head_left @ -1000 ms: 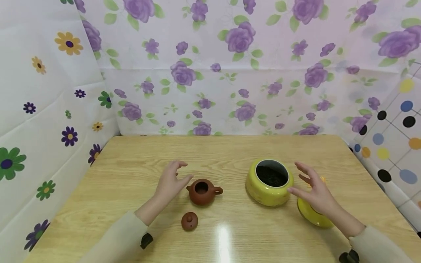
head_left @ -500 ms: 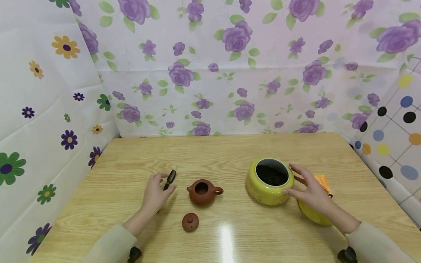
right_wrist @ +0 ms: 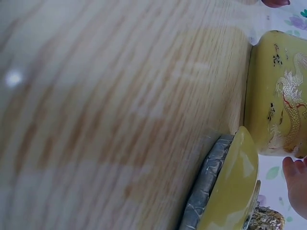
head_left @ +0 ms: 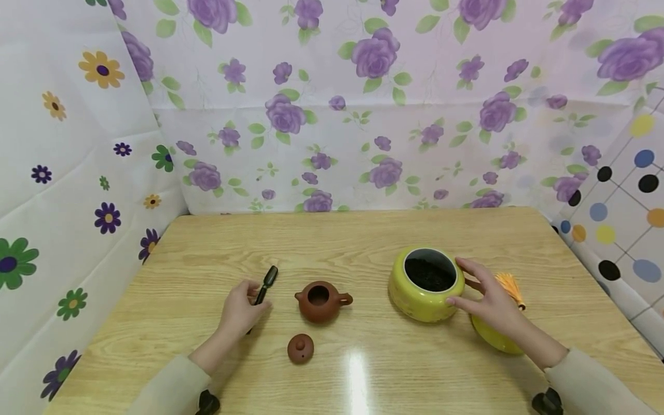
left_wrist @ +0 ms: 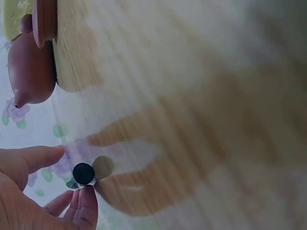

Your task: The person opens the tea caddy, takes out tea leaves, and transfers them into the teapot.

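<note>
A slim black tea scoop (head_left: 270, 276) lies on the table beside the teapot. My left hand (head_left: 240, 314) is around its handle; in the left wrist view the fingers touch the scoop's round end (left_wrist: 83, 173) while the thumb stays a little apart. My right hand (head_left: 490, 302) holds the right side of a yellow jar (head_left: 415, 305), thumb at the front and fingers behind. Dark, leaf-like contents fill part of the jar. In the right wrist view, fingertips (right_wrist: 290, 167) meet the jar (right_wrist: 273, 96), which bears a dragon design; the thumb is out of view there.
Between the hands sits a brown clay teapot (head_left: 320, 311), uncovered, its small lid (head_left: 300, 349) nearer to me. The yellow jar lid (head_left: 495, 337) with an orange tassel (head_left: 510, 288) lies partly under my right forearm. Patterned cloth (head_left: 332, 144) hangs behind the wooden table.
My left hand has drawn left and toward me, away from the teapot, revealing the scoop. My right hand has moved left onto the jar's side. Teapot and small lid stay in place.
</note>
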A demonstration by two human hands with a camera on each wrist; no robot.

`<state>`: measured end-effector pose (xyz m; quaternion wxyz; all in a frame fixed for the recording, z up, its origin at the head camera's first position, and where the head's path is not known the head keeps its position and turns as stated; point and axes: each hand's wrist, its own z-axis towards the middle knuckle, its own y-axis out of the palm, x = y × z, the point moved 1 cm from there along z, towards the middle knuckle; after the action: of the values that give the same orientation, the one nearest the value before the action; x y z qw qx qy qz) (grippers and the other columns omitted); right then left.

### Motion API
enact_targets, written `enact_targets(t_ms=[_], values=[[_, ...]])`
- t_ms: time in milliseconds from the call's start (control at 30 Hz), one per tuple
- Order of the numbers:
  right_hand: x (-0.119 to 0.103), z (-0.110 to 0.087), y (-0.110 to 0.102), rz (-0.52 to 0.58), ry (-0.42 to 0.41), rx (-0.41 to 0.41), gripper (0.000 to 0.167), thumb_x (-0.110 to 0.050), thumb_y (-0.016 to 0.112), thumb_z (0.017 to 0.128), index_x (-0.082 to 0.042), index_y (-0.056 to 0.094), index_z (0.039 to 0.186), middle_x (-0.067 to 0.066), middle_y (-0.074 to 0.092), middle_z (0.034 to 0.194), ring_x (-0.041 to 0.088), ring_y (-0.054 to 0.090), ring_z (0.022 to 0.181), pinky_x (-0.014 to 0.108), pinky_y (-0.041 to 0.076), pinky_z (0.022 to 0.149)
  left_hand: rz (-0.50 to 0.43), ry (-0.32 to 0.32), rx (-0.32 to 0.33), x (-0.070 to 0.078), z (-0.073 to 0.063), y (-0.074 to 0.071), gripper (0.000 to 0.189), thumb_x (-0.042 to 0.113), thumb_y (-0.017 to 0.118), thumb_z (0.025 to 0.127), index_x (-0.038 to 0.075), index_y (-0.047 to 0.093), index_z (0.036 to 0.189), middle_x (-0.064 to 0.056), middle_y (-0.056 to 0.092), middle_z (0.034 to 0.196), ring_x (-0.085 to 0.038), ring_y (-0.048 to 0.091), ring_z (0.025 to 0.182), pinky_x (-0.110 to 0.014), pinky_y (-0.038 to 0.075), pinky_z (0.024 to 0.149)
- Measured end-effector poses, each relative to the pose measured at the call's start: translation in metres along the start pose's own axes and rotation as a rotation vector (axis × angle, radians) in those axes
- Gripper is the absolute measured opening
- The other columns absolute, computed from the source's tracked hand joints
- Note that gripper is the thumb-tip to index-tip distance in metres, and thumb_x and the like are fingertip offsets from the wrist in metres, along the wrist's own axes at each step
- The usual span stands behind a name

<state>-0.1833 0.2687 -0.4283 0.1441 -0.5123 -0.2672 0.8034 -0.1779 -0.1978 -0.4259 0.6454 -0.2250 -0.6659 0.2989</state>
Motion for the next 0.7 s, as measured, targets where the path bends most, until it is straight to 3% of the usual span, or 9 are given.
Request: enact_targets(t_ms=[167,333,700], values=[[0.0002,-0.0004,-0.0001,-0.006,0.005,0.0,0.075,-0.011,0.076,0.08,0.002,0.036,0.143,0.021,0.04,0.142,-0.013,0.032,0.124,0.003,0.04,0.094,0.014,-0.032,-0.034,-0.0033,-0.0001,-0.0014,0.039,0.001,0.07,0.08,-0.013,0.054,0.113,-0.024,0.059,0.102,-0.032,0.06,0.091,-0.041,0.054,0.077],[0.0002,-0.0016,0.0005,-0.011,0.002,0.0,0.075,-0.01,0.076,0.081,0.002,0.036,0.143,0.021,0.04,0.142,-0.013,0.033,0.123,0.002,0.04,0.094,0.048,-0.058,-0.063,-0.0086,-0.0008,-0.0032,0.032,0.0,0.069,0.08,-0.011,0.056,0.108,-0.019,0.06,0.095,-0.028,0.058,0.087,-0.037,0.053,0.073],[-0.0018,-0.0014,0.0009,-0.017,-0.011,0.008,0.075,-0.008,0.076,0.08,-0.001,0.036,0.143,0.022,0.04,0.142,-0.016,0.031,0.122,0.001,0.039,0.093,0.061,-0.048,-0.101,-0.007,-0.0009,-0.007,0.023,0.0,0.068,0.081,-0.009,0.061,0.1,-0.016,0.063,0.089,-0.023,0.059,0.083,-0.034,0.053,0.07]])
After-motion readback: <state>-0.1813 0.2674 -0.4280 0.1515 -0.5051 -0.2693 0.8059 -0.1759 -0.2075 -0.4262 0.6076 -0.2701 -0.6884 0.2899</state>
